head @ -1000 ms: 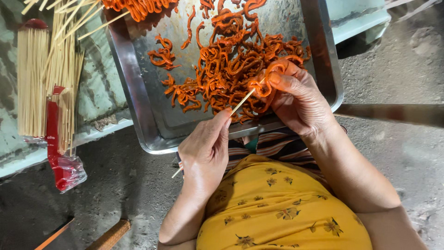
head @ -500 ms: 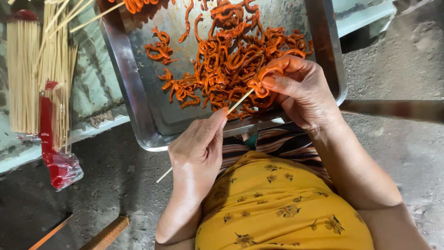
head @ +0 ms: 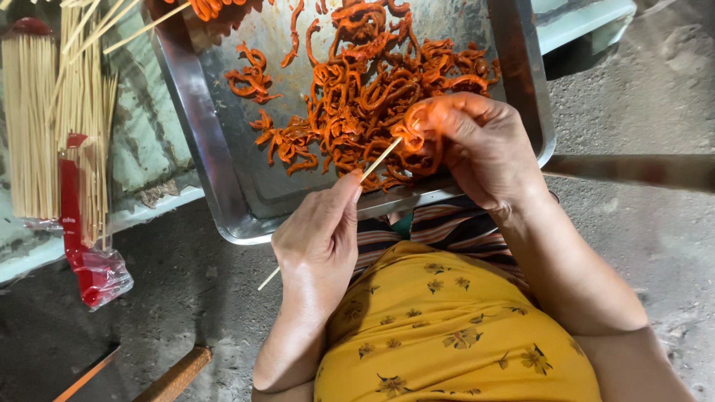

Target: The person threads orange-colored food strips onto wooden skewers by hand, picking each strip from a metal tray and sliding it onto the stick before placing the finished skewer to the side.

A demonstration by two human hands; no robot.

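The thin wooden skewer (head: 376, 162) is running between the two hands, its tip poking into an orange marinated strip (head: 414, 136) just over the near edge of the steel tray (head: 195, 141). That stick is looking light and stiff but snappable, so gripping it mid-shaft, close to the point, seems the sane way to go. The strip is looking soft, floppy and oily, so probably slippery; pinching it right beside the tip makes sense.

The left hand (head: 319, 242) is closing around the skewer's shaft, thumb on top, with the blunt end sticking out below. The right hand (head: 477, 149) is curling its fingers tight around the bunched strip.

Count: one skewer in hand, one tray, far too many strips in the pile (head: 357, 82) to count, and a bundle of spare skewers (head: 52, 126) lying off to the left with a red wrapper (head: 78, 238).
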